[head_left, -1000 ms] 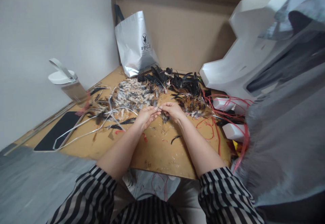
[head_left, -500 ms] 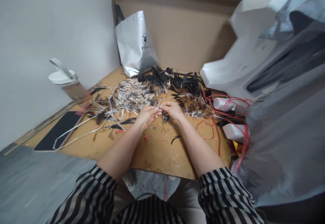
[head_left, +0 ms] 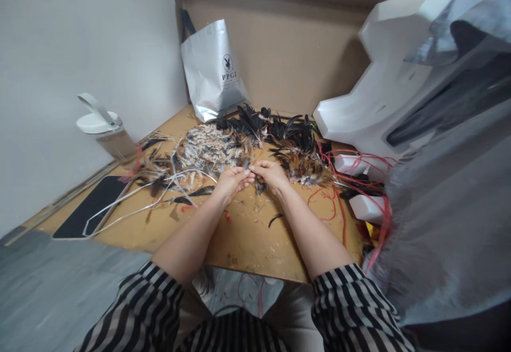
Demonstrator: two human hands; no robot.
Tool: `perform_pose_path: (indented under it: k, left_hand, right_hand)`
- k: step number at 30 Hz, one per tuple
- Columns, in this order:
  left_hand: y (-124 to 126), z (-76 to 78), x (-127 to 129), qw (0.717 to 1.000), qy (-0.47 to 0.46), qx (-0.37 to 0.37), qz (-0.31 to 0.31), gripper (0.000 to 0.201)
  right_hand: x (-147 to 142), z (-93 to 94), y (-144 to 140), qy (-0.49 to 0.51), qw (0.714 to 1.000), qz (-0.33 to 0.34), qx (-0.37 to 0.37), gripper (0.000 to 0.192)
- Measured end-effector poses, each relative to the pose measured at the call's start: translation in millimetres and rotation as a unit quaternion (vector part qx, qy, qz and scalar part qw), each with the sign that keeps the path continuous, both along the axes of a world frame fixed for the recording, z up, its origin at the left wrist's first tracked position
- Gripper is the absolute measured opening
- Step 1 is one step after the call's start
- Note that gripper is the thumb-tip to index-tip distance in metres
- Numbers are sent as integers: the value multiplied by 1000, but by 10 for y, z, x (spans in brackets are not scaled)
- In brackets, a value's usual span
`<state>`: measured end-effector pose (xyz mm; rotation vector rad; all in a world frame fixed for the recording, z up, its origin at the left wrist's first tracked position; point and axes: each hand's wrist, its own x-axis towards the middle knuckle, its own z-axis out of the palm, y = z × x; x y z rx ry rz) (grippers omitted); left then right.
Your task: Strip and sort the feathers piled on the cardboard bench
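Over the middle of the table, my left hand [head_left: 232, 182] and my right hand [head_left: 270, 175] meet fingertip to fingertip. Both are closed in a pinch on small feathers [head_left: 261, 187], whose dark tips show just below and above the fingers. The exact part held is hidden by the fingertips. Just beyond my left hand spreads a heap of pale, speckled feathers [head_left: 207, 147]. Brown feathers [head_left: 303, 165] lie to the right of my right hand, and long black feathers [head_left: 255, 123] are piled behind.
A phone [head_left: 90, 208] with a white cable [head_left: 131, 197] across it and a lidded cup [head_left: 114, 133] are on the left. A silver bag [head_left: 213, 70] stands at the back. Red strings [head_left: 343, 208], white foam pieces [head_left: 369, 208] and grey cloth [head_left: 447, 224] are on the right.
Both hands stay pinched together in nearly the same spot, with only slight finger movement. The view has shifted very slightly.
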<state>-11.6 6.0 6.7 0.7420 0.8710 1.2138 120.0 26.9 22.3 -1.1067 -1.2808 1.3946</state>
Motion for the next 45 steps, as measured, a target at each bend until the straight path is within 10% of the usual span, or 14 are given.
perform_pose_path:
  k: [26, 33, 39, 45]
  left_hand:
    - [0, 2, -59, 996, -5, -23, -82, 7]
    - [79, 40, -158, 997, -22, -6, 71, 9]
    - [139, 19, -227, 987, -56, 0, 152, 9]
    - [126, 14, -201, 986, -59, 8, 155, 7]
  right_hand:
    - [-5, -47, 16, 50, 998, 23, -21, 29]
    - [-11, -151, 83, -58, 994, -63, 69, 25]
    - [-71, -166, -19, -395, 890, -43, 224, 17]
    - [-257, -85, -157, -612, 759, -22, 221, 24]
